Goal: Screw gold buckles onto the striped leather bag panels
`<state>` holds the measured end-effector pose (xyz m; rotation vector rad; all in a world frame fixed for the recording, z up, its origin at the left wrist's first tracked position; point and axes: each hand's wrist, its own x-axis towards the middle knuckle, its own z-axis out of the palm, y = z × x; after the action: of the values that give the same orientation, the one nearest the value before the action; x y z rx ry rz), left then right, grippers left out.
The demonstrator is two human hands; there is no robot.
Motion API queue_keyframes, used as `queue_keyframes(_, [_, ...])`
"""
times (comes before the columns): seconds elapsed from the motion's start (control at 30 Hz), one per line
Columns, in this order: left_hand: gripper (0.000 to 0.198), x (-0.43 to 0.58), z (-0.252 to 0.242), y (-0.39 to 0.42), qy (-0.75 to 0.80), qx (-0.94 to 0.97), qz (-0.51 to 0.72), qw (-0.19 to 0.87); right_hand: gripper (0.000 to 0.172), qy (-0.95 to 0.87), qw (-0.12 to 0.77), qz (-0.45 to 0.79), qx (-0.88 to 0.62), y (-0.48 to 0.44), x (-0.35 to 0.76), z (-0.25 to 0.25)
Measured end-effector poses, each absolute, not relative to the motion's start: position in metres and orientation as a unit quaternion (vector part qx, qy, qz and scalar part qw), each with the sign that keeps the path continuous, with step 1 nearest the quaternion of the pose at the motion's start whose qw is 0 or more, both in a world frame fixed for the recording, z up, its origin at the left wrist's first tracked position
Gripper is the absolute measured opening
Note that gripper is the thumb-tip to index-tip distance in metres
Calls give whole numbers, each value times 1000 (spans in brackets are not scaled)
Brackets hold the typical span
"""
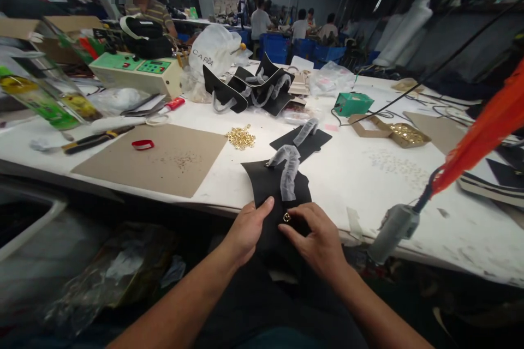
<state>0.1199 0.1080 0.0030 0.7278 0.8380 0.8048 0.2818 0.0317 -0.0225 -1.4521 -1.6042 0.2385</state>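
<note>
A black panel lies partly on the front edge of the bench, its near part hanging over toward the person's lap. A handle wrapped in whitish film arches on it, and a small gold fitting sits on its near part, below the handle. The left hand grips the panel's left side, thumb on top and the other fingers curled beneath. The right hand pinches the gold fitting between thumb and forefinger; its remaining fingers are bent, and what they touch cannot be told.

Just beyond, touching or nearly so, a second black panel lies flat with a similar wrapped handle. Left of it is a loose heap of gold pieces, beside a brown board that carries a red ring and a scatter of tiny bits. A yellow-and-black tool rests across the board's far left corner. Farther back are a jumble of black panels, a white plastic bag and a pale green machine. To the right stand a green box and an open carton of gold parts. Nearer, a grey tool hangs below an orange wrapping. In the background, several people sit at work.
</note>
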Motion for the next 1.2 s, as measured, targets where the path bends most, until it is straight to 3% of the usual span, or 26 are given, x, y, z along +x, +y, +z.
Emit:
queue_keyframes(0.13, [41, 125, -9, 104, 390, 284, 367, 795, 7, -686, 422, 54, -590, 42, 286, -33])
queue_keyframes(0.27, [37, 124, -17, 104, 414, 252, 364, 795, 12, -728, 394, 20, -561, 48, 296, -40])
queue_keyframes(0.63, [30, 114, -15, 114, 455, 291, 346, 768, 21, -767, 396, 105, -494, 58, 297, -41])
queue_keyframes(0.87, [30, 102, -18, 120, 450, 352, 273, 774, 29, -877, 273, 64, -390, 59, 309, -41])
queue_keyframes(1.03, [42, 89, -37, 90, 404, 315, 252, 821, 15, -744, 412, 184, -493, 34, 327, -37])
queue_keyframes(1.1, [46, 83, -49, 77, 388, 322, 237, 830, 23, -641, 452, 212, -584, 37, 335, -29])
queue_keyframes(1.2, [53, 77, -55, 67, 373, 347, 230, 829, 28, -562, 443, 235, -658, 64, 336, -17])
